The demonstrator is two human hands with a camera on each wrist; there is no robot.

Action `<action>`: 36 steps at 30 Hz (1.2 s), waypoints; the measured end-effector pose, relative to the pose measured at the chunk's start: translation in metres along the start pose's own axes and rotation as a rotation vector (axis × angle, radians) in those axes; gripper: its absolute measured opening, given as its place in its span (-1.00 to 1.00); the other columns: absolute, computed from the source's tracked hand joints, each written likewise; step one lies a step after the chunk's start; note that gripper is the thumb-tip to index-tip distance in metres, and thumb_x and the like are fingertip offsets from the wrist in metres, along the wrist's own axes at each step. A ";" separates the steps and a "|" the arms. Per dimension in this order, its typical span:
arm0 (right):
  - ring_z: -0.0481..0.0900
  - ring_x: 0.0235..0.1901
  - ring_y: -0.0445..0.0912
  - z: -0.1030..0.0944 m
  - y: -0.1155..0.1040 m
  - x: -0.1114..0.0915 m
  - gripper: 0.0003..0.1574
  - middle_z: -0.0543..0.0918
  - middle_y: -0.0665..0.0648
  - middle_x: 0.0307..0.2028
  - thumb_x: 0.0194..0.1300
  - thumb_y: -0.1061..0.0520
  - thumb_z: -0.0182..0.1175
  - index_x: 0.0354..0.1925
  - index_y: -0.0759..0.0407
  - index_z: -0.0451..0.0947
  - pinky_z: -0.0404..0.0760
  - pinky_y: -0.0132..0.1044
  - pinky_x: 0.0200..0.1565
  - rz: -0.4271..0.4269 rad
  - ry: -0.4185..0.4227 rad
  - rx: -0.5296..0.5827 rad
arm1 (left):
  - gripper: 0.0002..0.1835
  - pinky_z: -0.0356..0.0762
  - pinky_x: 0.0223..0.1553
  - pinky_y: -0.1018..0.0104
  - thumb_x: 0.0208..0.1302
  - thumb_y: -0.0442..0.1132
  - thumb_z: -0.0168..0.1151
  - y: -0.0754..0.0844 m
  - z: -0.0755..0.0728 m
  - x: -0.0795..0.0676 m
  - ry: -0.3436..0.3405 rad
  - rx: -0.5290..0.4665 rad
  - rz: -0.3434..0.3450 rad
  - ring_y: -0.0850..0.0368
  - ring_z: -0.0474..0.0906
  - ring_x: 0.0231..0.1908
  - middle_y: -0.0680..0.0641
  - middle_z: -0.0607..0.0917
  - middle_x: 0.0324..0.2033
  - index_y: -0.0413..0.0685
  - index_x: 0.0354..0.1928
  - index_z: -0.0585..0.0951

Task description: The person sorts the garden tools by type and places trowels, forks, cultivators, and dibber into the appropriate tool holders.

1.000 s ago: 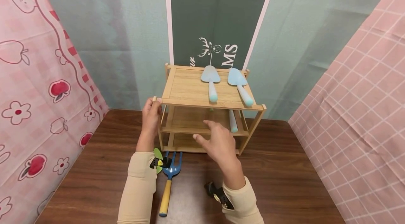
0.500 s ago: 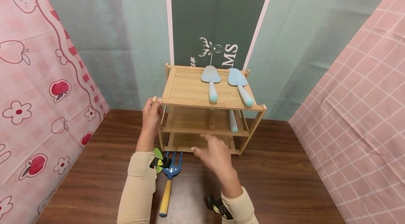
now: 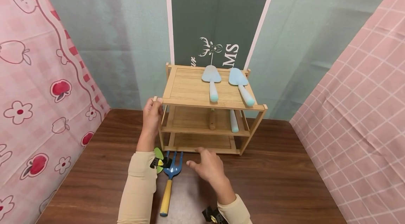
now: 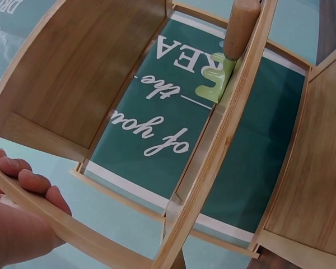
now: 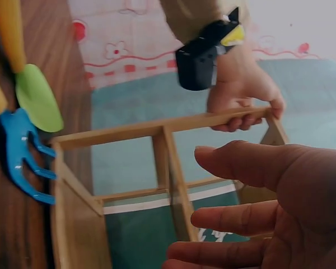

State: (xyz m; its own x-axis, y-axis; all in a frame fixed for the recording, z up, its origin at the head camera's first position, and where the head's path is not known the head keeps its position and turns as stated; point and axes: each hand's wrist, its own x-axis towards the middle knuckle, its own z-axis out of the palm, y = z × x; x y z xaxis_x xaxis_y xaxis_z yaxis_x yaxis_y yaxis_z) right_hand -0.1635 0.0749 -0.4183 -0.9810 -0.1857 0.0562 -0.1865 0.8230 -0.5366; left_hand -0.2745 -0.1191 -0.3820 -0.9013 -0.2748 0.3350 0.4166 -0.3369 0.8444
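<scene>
My left hand (image 3: pixel 152 115) grips the front left corner of a three-tier wooden rack (image 3: pixel 186 87); in the left wrist view its fingers curl round the side bar. My right hand (image 3: pixel 209 167) hovers before the rack's bottom tier, fingers spread and holding nothing. Left of it on the table lies a blue hand fork (image 3: pixel 172 170) with a yellow handle. Partly hidden beside that is a green-bladed trowel (image 5: pixel 39 98). Two pale blue trowels, one on the left (image 3: pixel 211 75) and one on the right (image 3: pixel 238 77), lie on the top tier. A green-pronged fork (image 4: pixel 215 78) with a wooden handle is on the middle tier.
A white handle (image 3: pixel 234 122) lies at the right of the middle tier, its other end hidden. The rack stands on a dark wooden table (image 3: pixel 278 171). Patterned pink cloths flank both sides, and a green cloth (image 3: pixel 221 13) hangs behind.
My right hand has moved down and left, away from the middle tier toward the blue fork, uncovering the wooden handle there. The left hand keeps its place on the rack.
</scene>
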 end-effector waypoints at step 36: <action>0.53 -0.08 0.13 0.076 0.005 -0.025 -0.26 0.58 0.24 -0.06 -0.05 -0.05 0.41 0.06 0.29 0.50 0.51 -0.04 -0.14 -0.170 -0.141 -0.020 | -0.80 0.19 -0.37 0.30 0.30 -0.33 0.01 0.000 0.002 -0.002 0.014 0.002 -0.008 0.13 0.19 -0.53 0.00 0.26 -0.63 -0.06 -0.51 0.34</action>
State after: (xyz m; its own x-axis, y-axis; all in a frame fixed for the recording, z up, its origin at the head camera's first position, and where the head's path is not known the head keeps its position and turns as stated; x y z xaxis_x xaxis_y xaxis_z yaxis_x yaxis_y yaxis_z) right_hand -0.1354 0.0432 -0.4865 -0.9184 -0.3949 0.0259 -0.3514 0.7837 -0.5122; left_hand -0.2731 -0.1173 -0.3814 -0.9027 -0.2846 0.3227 0.4093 -0.3368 0.8479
